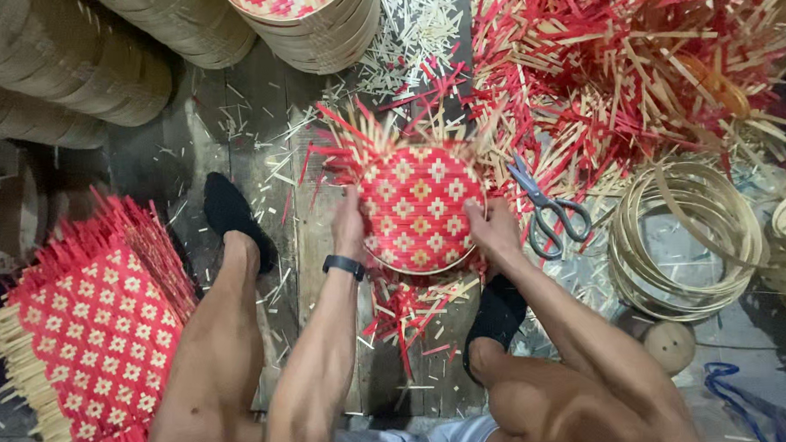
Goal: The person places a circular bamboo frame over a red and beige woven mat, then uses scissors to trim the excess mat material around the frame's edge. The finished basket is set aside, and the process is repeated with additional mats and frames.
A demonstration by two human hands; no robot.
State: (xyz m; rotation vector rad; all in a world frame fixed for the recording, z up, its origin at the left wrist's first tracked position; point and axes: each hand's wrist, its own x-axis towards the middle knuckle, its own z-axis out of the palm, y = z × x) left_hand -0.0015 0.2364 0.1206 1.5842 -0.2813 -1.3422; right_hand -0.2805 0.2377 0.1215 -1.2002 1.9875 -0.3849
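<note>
A round woven piece in red and tan, patterned with small diamonds, sits in a thin bamboo hoop with loose strip ends sticking out above and below. My left hand grips its left edge; a black band is on that wrist. My right hand grips its right edge. Grey-handled scissors lie on the floor just right of my right hand.
A stack of flat red-and-tan woven mats lies at the left. Bamboo hoops are piled at the right. Finished round baskets stand at the top. Cut strips cover the upper right floor. My feet wear black socks.
</note>
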